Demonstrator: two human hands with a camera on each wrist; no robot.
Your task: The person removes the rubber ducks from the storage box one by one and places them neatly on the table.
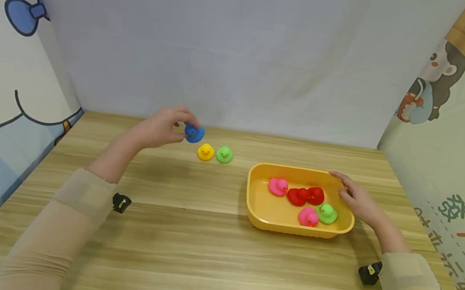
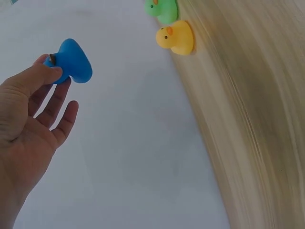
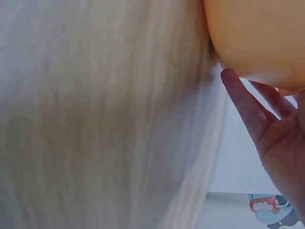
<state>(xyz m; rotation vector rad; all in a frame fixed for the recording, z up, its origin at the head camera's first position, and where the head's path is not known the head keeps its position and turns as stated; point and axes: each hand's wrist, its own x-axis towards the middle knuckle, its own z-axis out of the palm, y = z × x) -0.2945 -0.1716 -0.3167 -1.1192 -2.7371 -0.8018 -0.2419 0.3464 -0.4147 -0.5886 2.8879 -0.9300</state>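
Observation:
A blue rubber duck point(image 2: 74, 62) is pinched by its head between the thumb and fingers of my left hand point(image 1: 165, 128), up by the table's back edge. Just right of it a yellow rubber duck point(image 1: 206, 152) and a green rubber duck point(image 1: 224, 154) sit side by side. My right hand point(image 1: 357, 200) rests at the right end of a yellow-orange plastic basket point(image 1: 254, 200), fingers fairly straight. Seen from the right wrist, a fingertip point(image 3: 229, 76) meets the basket's outer wall. Pink ducks point(image 1: 278, 187), red ducks point(image 1: 297, 196) and another green duck point(image 1: 327, 214) lie inside the basket.
The wood-grain table point(image 1: 185, 254) ends at a pale cloth backdrop point(image 1: 234, 54). Printed cartoon panels stand at the left point(image 1: 13, 67) and right point(image 1: 451, 155). A small black device point(image 1: 121, 202) hangs at the left wrist, another point(image 1: 370, 273) at the right.

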